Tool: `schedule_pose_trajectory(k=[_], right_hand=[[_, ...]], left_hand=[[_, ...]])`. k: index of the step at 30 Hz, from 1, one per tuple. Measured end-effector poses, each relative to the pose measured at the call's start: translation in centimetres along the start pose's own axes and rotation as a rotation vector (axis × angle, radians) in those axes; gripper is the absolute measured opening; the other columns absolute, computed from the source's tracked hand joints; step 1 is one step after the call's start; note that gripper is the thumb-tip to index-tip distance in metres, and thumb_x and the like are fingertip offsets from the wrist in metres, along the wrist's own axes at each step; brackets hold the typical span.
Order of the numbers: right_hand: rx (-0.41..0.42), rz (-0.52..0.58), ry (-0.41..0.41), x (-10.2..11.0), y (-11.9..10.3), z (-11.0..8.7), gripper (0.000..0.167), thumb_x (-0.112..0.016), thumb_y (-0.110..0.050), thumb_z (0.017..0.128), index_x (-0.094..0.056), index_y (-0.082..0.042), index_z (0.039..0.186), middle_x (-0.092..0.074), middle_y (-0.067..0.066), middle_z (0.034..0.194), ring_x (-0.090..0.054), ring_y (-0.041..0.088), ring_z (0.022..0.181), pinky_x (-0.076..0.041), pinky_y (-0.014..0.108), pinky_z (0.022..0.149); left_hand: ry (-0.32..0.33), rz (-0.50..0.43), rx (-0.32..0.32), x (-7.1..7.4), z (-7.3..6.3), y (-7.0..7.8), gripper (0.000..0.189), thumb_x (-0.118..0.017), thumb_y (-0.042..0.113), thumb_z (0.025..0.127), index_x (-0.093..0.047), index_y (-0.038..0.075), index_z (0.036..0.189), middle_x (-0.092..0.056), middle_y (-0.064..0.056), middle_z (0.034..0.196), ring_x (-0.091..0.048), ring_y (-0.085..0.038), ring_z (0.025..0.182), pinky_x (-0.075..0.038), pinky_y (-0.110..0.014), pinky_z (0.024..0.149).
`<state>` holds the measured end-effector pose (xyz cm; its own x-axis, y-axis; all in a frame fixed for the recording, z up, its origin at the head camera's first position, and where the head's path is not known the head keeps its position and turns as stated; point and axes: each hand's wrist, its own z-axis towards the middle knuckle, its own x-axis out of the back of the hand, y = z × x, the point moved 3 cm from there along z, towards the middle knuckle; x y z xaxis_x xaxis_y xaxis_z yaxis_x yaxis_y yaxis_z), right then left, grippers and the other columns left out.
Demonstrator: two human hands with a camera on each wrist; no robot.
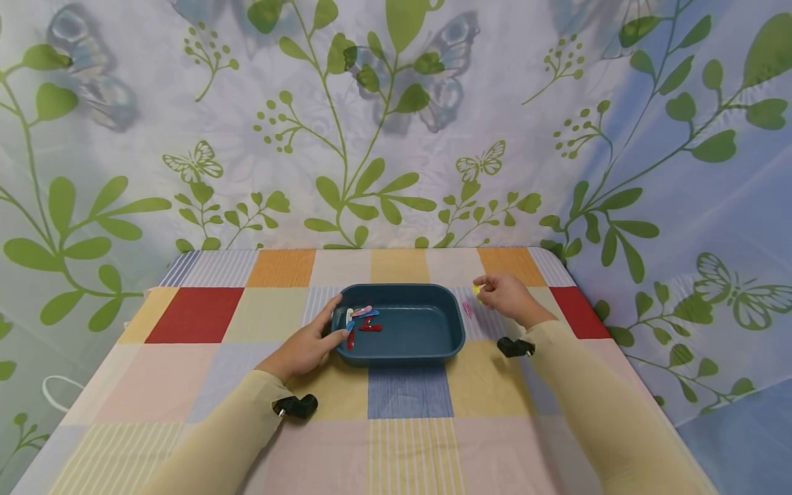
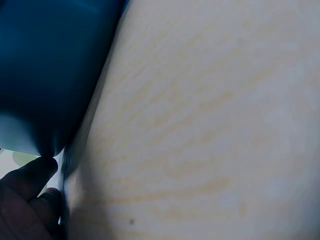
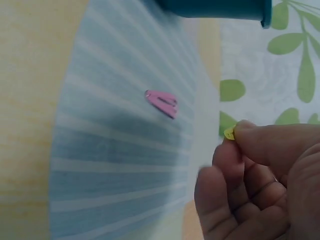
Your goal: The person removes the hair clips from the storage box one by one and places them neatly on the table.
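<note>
A dark blue plastic basin (image 1: 408,337) stands on the patchwork cloth. My left hand (image 1: 312,344) grips its left end, thumb at the near left rim and fingers along the outer side; the left wrist view catches fingertips (image 2: 47,167) against the basin wall. Several snap hair clips (image 1: 370,328), red, blue, pink and white, lie inside at the left end. My right hand (image 1: 504,297), to the right of the basin, pinches a yellow hair clip (image 3: 230,133) between thumb and forefinger. Below it on the cloth lies a pink hair clip (image 3: 162,103), just right of the basin.
The table is covered by a patchwork cloth (image 1: 408,447). A leaf-patterned curtain (image 1: 383,137) hangs right behind the table and along both sides. Near the left table edge a white cord loop (image 1: 52,392) shows.
</note>
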<state>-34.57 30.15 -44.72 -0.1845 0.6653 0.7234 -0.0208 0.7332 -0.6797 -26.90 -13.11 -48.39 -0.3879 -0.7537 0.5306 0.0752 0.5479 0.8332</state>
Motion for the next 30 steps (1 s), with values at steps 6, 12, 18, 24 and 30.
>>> schedule_pose_trajectory(k=[6, 12, 18, 24, 30], right_hand=[[0.003, -0.064, 0.013, -0.4, 0.7, 0.1, 0.032, -0.067, -0.01, 0.1, -0.07, 0.002, 0.129, -0.073, 0.016, 0.104, -0.067, 0.025, 0.094, -0.054, 0.032, 0.079], [0.001, -0.098, 0.015, -1.0, 1.1, 0.2, 0.03, -0.067, -0.009, 0.098, -0.072, 0.001, 0.126, -0.075, 0.016, 0.105, -0.069, 0.027, 0.096, -0.056, 0.037, 0.085], [-0.003, -0.106, -0.001, -1.5, 1.4, 0.4, 0.031, -0.068, -0.008, 0.096, -0.072, 0.001, 0.125, -0.075, 0.017, 0.106, -0.069, 0.027, 0.095, -0.056, 0.04, 0.086], [0.01, -0.134, -0.007, -2.1, 1.6, 0.5, 0.031, -0.07, -0.012, 0.096, -0.072, 0.0, 0.125, -0.075, 0.018, 0.109, -0.068, 0.029, 0.1, -0.055, 0.047, 0.093], [0.017, -0.155, -0.02, -2.3, 1.1, 0.1, 0.031, -0.068, -0.01, 0.098, -0.071, 0.003, 0.125, -0.073, 0.019, 0.108, -0.068, 0.03, 0.098, -0.055, 0.05, 0.094]], left_hand=[[0.005, 0.008, 0.001, 0.0, 0.0, 0.1, 0.078, -0.058, 0.044, 0.107, -0.009, 0.046, 0.168, -0.028, -0.012, 0.174, -0.032, -0.042, 0.158, -0.026, -0.067, 0.125], [0.004, 0.002, -0.007, 0.0, 0.0, 0.1, 0.078, -0.058, 0.043, 0.107, -0.01, 0.045, 0.168, -0.033, -0.015, 0.171, -0.034, -0.042, 0.157, -0.025, -0.067, 0.125], [0.0, -0.009, -0.01, -0.1, 0.0, 0.1, 0.078, -0.059, 0.042, 0.107, -0.01, 0.046, 0.168, -0.033, -0.015, 0.171, -0.034, -0.042, 0.157, -0.025, -0.067, 0.125], [0.004, -0.009, 0.004, -0.1, 0.0, 0.0, 0.078, -0.059, 0.045, 0.107, -0.01, 0.048, 0.168, -0.028, -0.012, 0.174, -0.029, -0.042, 0.159, -0.024, -0.068, 0.125], [0.006, -0.006, 0.0, -0.1, 0.0, -0.1, 0.078, -0.059, 0.044, 0.107, -0.01, 0.048, 0.168, -0.028, -0.01, 0.174, -0.031, -0.042, 0.158, -0.025, -0.067, 0.125]])
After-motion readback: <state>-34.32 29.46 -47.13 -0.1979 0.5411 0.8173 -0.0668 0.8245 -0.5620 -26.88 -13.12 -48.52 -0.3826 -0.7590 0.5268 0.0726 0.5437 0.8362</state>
